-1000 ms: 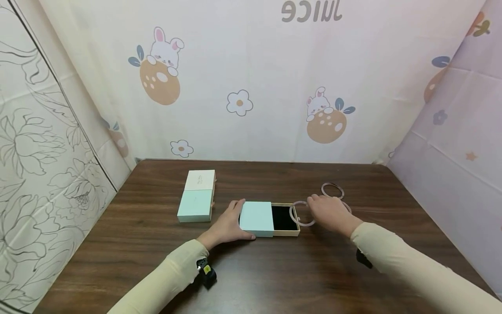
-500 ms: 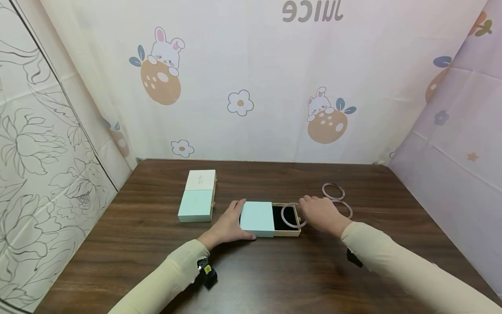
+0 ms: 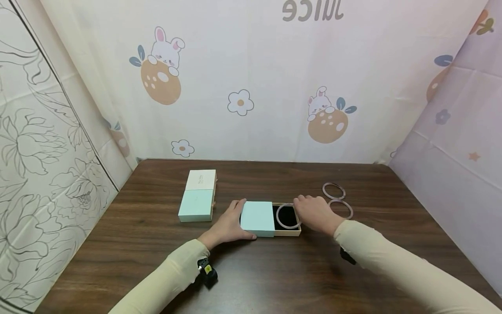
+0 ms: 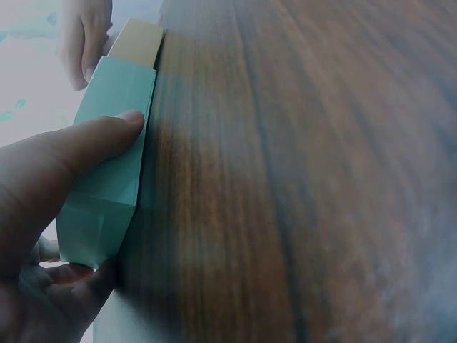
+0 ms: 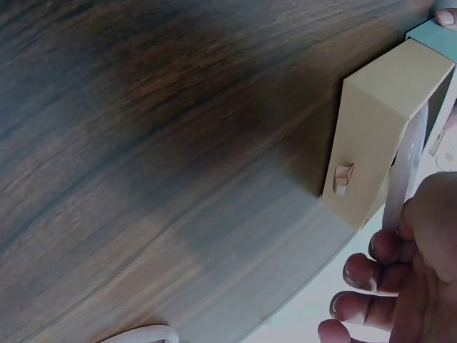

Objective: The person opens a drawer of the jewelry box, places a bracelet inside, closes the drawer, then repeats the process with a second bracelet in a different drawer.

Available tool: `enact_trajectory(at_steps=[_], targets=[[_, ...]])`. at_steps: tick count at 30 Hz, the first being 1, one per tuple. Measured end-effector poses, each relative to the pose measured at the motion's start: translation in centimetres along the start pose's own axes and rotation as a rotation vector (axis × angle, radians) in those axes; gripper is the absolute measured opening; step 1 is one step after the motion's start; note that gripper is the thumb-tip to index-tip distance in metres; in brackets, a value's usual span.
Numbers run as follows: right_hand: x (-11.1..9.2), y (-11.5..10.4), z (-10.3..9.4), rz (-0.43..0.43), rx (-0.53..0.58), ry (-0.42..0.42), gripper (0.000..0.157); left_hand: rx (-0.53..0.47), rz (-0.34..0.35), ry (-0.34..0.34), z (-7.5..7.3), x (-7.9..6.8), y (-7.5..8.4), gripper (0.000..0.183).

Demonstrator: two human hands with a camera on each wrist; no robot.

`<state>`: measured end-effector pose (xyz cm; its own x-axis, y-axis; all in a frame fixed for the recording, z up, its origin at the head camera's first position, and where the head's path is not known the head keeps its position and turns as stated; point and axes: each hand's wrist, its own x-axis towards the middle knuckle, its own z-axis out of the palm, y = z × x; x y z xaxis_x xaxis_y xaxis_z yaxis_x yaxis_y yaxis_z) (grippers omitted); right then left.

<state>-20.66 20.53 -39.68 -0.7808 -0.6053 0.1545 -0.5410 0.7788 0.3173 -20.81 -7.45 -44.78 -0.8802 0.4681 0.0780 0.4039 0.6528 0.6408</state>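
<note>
My left hand [image 3: 227, 224] grips the closed end of a mint-green drawer box [image 3: 257, 218], thumb along its near side. In the left wrist view the thumb [image 4: 107, 136] lies on the box's side, with the fingertips curled at its end. The cream drawer [image 5: 371, 136] is pulled partway out to the right and shows a black lining [image 3: 287, 224]. Between its thumb and fingers, my right hand [image 3: 318, 213] pinches a pale pinkish bangle [image 3: 277, 216]. The bangle is tilted, its left part dipping into the drawer, as the right wrist view shows at the drawer wall.
Two more bangles, one farther back [image 3: 323, 187] and one nearer [image 3: 350, 213], lie on the brown table [image 3: 274, 279] behind the right hand. A white-topped box [image 3: 201, 179] and a mint-topped box [image 3: 195, 206] stand at the left. A patterned curtain [image 3: 274, 131] hangs behind the table.
My right hand has moved left with the bangle, from beside the drawer's right end to over the black lining. My left hand and the box have stayed in place.
</note>
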Motion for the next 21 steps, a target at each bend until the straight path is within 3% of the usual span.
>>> enact_trajectory(at_steps=[9,15,21], targets=[[0.7,-0.2,0.5,-0.022,-0.02,0.004,0.021,-0.005,-0.009,0.0,-0.1,0.0,0.1,0.111],[1.0,-0.2,0.8,-0.087,-0.128,0.048,0.02,-0.002,-0.014,0.0,0.0,0.1,-0.1,0.111],[1.3,-0.4,1.0,-0.113,-0.196,0.039,0.02,-0.006,-0.017,-0.004,0.0,0.1,-0.1,0.111]])
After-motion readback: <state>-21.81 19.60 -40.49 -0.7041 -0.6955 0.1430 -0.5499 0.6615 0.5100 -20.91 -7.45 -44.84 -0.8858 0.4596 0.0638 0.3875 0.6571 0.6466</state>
